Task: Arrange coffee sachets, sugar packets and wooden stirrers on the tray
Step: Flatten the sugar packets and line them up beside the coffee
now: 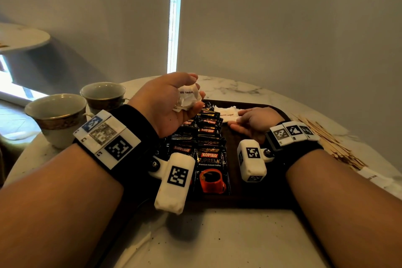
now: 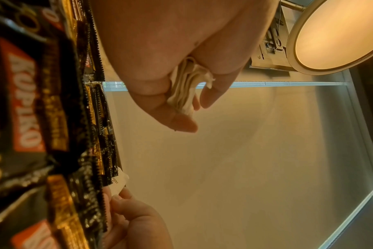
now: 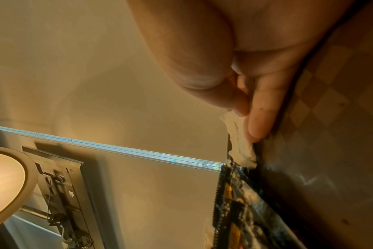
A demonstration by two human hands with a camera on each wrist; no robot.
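A dark brown tray (image 1: 250,200) lies on the marble table. On it runs an overlapping row of black Kopiko coffee sachets (image 1: 210,154), seen close up as coffee sachets (image 2: 28,104) in the left wrist view. My left hand (image 1: 171,102) hovers above the row, gripping a bunch of white brown-sugar packets (image 1: 189,97), the same bunch of packets (image 2: 184,91). My right hand (image 1: 252,119) is low at the tray's far end, pinching one white sugar packet (image 1: 226,113) that lies flat there, the same sugar packet (image 3: 238,143). Wooden stirrers (image 1: 326,137) lie in a pile on the table right of the tray.
Two gold-rimmed cups (image 1: 58,115) stand on the table left of the tray. Another white packet (image 1: 374,177) lies by the stirrers near the right edge. A second round table (image 1: 19,37) stands at far left. Wall and window blinds close the back.
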